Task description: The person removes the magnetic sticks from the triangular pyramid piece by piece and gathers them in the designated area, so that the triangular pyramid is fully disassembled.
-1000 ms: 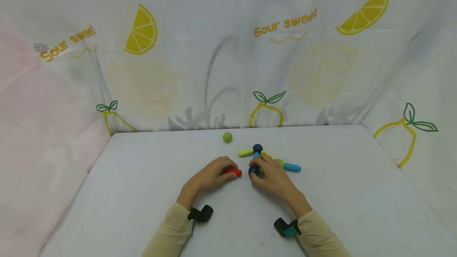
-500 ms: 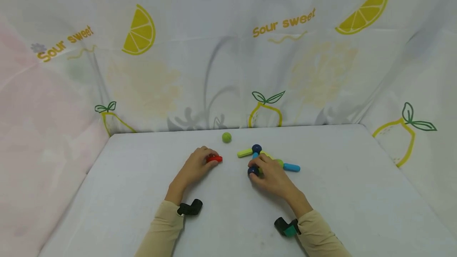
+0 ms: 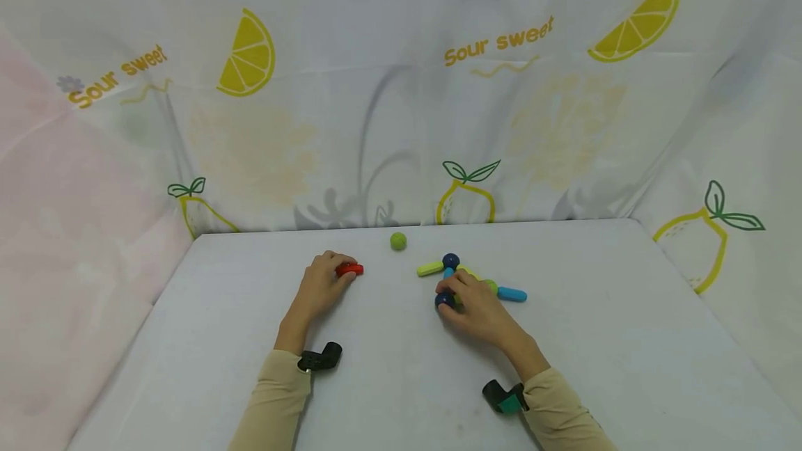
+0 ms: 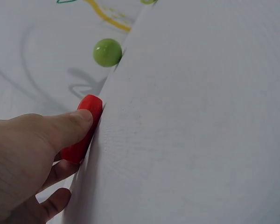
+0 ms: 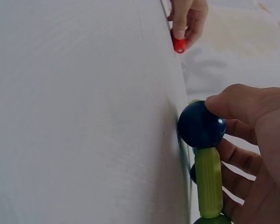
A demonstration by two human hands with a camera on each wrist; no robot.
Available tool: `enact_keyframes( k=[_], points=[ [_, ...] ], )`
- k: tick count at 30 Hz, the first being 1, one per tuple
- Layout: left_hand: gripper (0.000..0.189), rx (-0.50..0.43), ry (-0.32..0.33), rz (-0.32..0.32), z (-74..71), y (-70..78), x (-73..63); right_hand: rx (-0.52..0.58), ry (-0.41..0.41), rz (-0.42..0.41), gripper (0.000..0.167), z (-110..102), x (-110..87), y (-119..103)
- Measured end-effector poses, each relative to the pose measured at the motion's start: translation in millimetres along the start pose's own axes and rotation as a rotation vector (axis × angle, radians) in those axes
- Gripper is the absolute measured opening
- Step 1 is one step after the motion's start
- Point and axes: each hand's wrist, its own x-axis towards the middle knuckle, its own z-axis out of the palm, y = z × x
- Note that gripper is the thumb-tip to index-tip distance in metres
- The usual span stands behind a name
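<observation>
A short red rod (image 4: 81,135) is pinched between the thumb and fingers of my left hand (image 3: 321,285), low over the left-middle of the table. My right hand (image 3: 479,308) holds a dark blue ball (image 5: 201,124) with its thumb and fingers. That ball joins a yellow-green rod (image 5: 209,182), part of a flat construction of rods and balls. Farther back in it are a second dark blue ball (image 3: 450,261), a yellow-green rod pointing left (image 3: 430,268) and a blue rod (image 3: 512,294) on the right. My right hand covers part of the construction.
A loose green ball (image 3: 398,241) lies near the back edge of the white table (image 3: 250,256), between my hands. Behind the table hangs a pale cloth (image 3: 376,124) printed with lemons.
My left hand has carried the red rod leftward and a little back, away from the construction. The right hand has stayed at the dark blue ball.
</observation>
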Motion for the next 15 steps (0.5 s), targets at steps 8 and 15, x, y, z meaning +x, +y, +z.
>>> enact_keyframes(
  k=[8, 15],
  points=[
    [0.021, -0.007, -0.001, -0.002, -1.0, 1.8, -1.5, 0.010, -0.018, 0.006, 0.023, -1.3, -0.4, -1.5],
    [0.021, 0.009, -0.004, -0.002, -0.5, 2.2, -2.4, 0.012, -0.017, -0.005, 0.023, -2.3, -0.9, -2.6]
  ],
)
